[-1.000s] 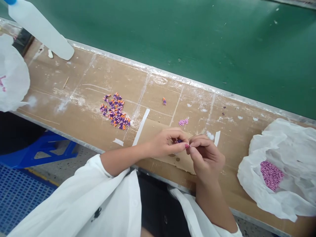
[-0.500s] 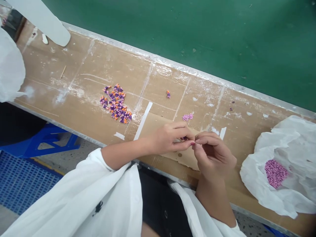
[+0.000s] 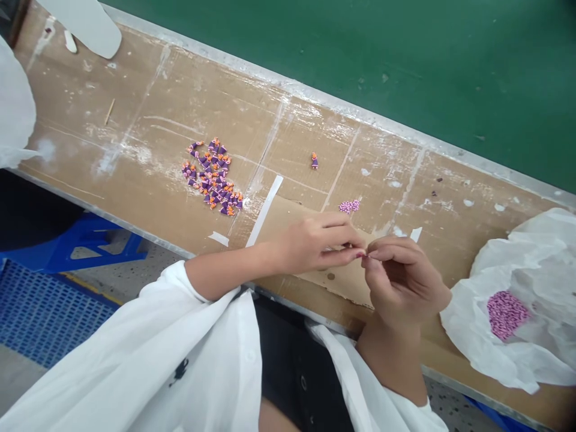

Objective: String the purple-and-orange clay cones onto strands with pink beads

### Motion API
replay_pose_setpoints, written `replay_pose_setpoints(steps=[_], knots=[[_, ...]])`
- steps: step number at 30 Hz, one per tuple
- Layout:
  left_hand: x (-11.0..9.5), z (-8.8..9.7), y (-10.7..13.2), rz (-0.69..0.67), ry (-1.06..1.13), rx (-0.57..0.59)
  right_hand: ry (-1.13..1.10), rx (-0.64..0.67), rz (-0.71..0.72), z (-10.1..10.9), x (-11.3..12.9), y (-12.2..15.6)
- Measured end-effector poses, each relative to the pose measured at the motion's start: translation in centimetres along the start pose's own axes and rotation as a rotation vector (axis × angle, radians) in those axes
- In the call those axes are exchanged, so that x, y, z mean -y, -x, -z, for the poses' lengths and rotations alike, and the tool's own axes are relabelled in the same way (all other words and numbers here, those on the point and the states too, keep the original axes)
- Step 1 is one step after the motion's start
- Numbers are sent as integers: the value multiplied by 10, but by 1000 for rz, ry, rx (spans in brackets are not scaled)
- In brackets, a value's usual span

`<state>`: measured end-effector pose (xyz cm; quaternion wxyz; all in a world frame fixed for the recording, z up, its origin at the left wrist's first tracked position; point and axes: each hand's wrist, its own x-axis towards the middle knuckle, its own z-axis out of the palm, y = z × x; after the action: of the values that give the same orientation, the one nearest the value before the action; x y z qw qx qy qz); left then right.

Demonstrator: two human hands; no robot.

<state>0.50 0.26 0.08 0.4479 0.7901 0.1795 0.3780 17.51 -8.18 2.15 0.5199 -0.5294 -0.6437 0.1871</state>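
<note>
Scuffed, tape-glossed cardboard bench top [image 3: 180,108] – bright metal edge strip [image 3: 315,102], matt green belt [image 3: 405,60], crinkled white plastic bag [image 3: 531,252]

The left hand [image 3: 315,245] and right hand [image 3: 402,282] are hiding what their fingertips are pinching, right of the pile [image 3: 213,177]. Up-left of the pile, the edge is cutting off a white shape [image 3: 85,24] and a bag [image 3: 13,114].

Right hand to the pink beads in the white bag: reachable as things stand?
Probably yes. The right hand is right beside the white bag, the pink beads lie uncovered in its open folds, and nothing stands between. Its grip is pinched shut, though.
</note>
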Motion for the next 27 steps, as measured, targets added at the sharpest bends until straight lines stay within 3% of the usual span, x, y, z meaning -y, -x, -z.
replay_pose_setpoints(steps=[2,6,11,17,22,25,27], knots=[[1,2,-1,66,64,-58,54,83,-9,6,2,-2],[5,4,-2,181,152,-202,301,384,11,13,1,-3],[9,2,0,376,294,-183,416,549,119,11,-6,1],[9,-2,-3,534,567,-225,544,539,192,5,-6,3],[9,-1,-7,598,719,-254,543,534,168,6,-2,3],[5,0,-9,639,840,-255,458,430,95,7,1,2],[1,1,-10,691,940,-224,378,267,65,5,3,2]])
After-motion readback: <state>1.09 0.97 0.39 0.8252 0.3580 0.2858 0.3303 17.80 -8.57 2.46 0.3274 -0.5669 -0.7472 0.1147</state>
